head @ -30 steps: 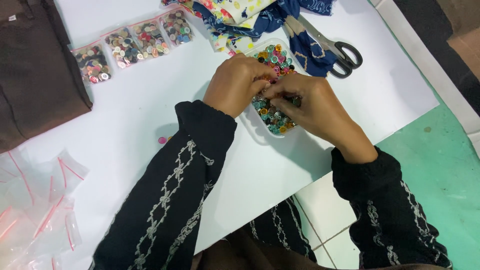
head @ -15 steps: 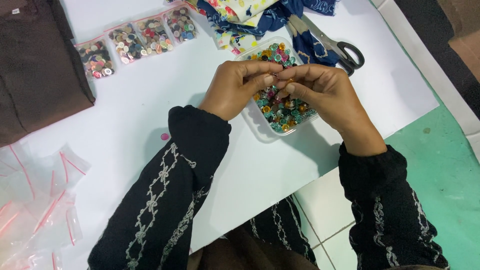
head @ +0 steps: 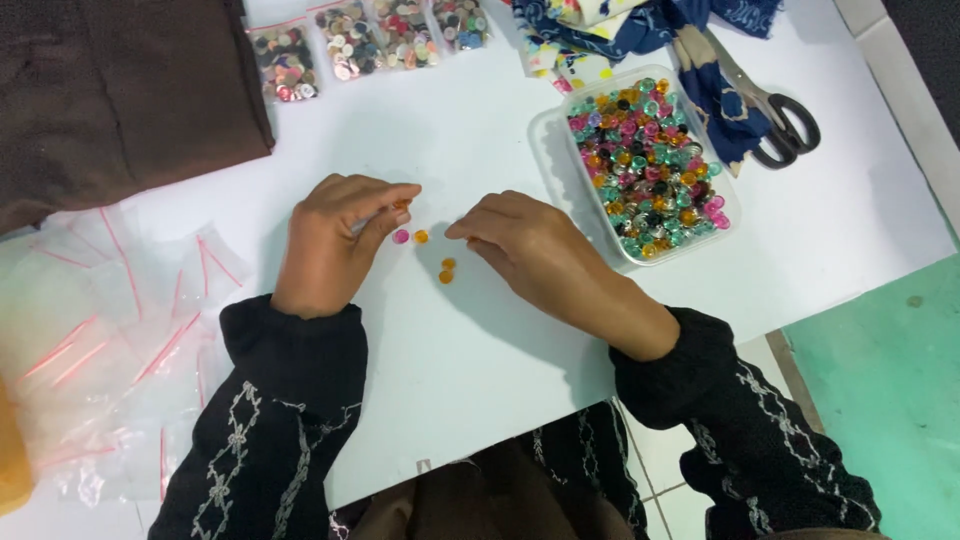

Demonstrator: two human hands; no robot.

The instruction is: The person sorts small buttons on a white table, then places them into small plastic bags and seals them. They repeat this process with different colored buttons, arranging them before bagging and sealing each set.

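My left hand (head: pixel 335 240) rests on the white table (head: pixel 480 380) and pinches a small orange button (head: pixel 402 204) between thumb and forefinger. My right hand (head: pixel 530 250) lies to its right, fingers drawn together with the tips on the table, nothing visible in them. Between the hands lie a pink button (head: pixel 400 236), an orange button (head: pixel 421 236) and two more orange buttons (head: pixel 446 270). A clear plastic tub (head: pixel 548 160) full of several coloured buttons stands right of my right hand, apart from it.
Black-handled scissors (head: pixel 775 115) lie on blue patterned cloth (head: pixel 640 25) behind the tub. Small bags of mixed buttons (head: pixel 370 35) line the far edge. Brown fabric (head: pixel 110 90) covers the far left, and empty clear zip bags (head: pixel 100 330) lie at the near left.
Both hands have left the tub of buttons and come down on the bare table to its left. A few buttons now lie between them.
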